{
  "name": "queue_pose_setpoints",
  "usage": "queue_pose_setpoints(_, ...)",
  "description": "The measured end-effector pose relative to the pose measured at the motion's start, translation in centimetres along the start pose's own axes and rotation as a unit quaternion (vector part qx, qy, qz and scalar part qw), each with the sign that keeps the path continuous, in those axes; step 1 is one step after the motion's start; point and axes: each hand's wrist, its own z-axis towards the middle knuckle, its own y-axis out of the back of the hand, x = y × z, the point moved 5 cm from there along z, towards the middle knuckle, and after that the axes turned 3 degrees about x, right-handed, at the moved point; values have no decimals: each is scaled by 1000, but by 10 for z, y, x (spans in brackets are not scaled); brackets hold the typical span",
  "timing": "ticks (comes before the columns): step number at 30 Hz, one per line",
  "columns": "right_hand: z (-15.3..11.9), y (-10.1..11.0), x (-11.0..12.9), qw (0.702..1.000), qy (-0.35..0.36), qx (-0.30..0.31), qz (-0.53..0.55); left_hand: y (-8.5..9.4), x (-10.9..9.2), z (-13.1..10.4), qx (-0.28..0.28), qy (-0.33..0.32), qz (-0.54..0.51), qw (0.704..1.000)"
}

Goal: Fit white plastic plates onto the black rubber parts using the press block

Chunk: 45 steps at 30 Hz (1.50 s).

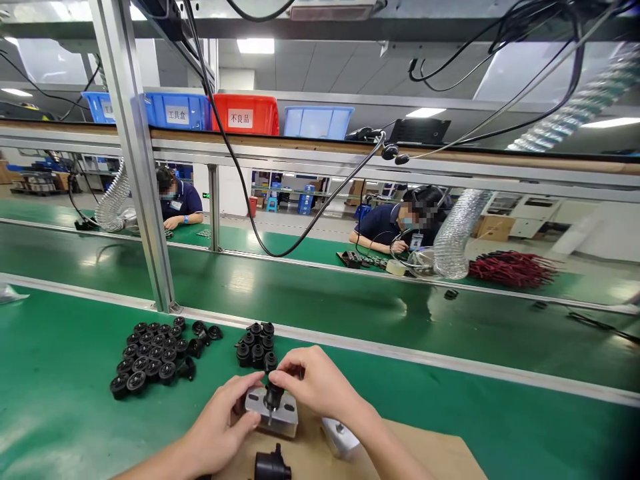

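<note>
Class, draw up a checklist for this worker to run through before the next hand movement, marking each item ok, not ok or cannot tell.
1. Left hand steadying the silvery block: ok, touching its left end.
2. Right hand on the upright black part: ok.
3. Upright black part fully seated: cannot tell from this angle.
4. Second silvery block unobstructed: not ok, right forearm partly covers it.
5. Loose black part apart from the held block: ok.
</note>
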Motion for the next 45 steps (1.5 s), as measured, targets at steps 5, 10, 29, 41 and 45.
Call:
queue_pose_setpoints(5, -2, -6, 1, 1000, 13, -1, -28, 1, -2, 0, -5, 9, 6, 1000)
queue_pose_setpoints(10, -4, -9, -1, 998, -19, 30, -56, 3, -3, -1, -5, 24, -5, 1000)
queue_pose_setpoints(29, -6, -10, 8, 991, 60, 50, -113, 6, -6, 8, -6, 53, -60, 997)
queue_pose_setpoints(41, -34, 22, -16, 948, -155, 137, -242, 7, -6, 6, -1, 63, -52, 997)
queue_pose_setpoints(45, -53, 25, -38, 891, -267, 218, -294, 4, -5, 3, 5, 54, -39, 998)
